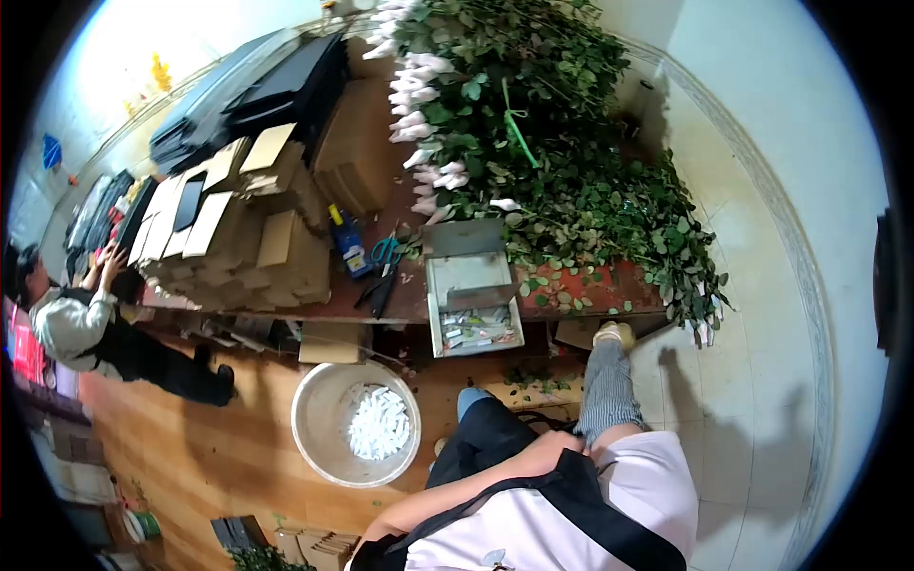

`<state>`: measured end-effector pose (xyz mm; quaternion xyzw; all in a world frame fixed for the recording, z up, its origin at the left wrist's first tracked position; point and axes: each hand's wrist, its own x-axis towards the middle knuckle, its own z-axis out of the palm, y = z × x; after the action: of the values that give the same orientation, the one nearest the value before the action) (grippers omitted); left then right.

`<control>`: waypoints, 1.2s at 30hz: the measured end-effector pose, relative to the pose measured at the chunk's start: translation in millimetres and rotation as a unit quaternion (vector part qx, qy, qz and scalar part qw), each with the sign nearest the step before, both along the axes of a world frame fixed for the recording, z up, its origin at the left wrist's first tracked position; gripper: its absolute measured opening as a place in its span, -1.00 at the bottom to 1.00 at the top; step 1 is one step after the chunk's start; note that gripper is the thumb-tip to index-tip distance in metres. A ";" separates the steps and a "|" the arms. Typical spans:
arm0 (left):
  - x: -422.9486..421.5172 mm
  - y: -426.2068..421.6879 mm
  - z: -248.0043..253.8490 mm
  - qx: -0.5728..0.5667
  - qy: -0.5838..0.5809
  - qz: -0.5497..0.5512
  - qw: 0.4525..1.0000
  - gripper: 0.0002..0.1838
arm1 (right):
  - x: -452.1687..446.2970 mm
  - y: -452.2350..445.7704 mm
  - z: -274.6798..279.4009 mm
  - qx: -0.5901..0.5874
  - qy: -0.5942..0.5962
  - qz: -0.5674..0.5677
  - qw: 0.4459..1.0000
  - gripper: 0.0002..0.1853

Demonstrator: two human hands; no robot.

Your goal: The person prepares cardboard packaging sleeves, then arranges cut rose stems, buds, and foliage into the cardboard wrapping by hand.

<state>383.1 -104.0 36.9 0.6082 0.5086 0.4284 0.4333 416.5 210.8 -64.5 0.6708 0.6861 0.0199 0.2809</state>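
My left hand [562, 445] reaches across my body, its fingers closed at the upper edge of a grey striped sleeve cover [607, 385] on my right arm. At that sleeve's far end, near the table's front edge, my right hand [614, 334] appears in a pale yellowish glove; its fingers are too small to make out. Beyond it lies a big pile of leafy stems [571, 181], with flower heads in pale wraps [411, 95] along its left side. An open metal box [473, 319] with small packets sits at the table edge.
Stacked cardboard pieces [262, 205], a phone [188, 202], scissors [386, 249] and a blue box [350, 246] lie on the red table [405, 297]. A white tub [303, 433] of small white pieces [379, 423] stands on the floor. At left, another person [71, 328] works.
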 end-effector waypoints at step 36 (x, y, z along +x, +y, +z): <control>-408.5 -171.2 -434.8 -0.510 -0.108 0.775 0.358 -0.36 | -248.9 -115.3 60.3 -0.061 0.390 0.602 0.694 -0.45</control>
<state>-25.4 -275.2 -397.9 -0.4437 0.8251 0.2951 0.1878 167.6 95.4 -4.2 0.0431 0.9908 -0.1207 -0.0436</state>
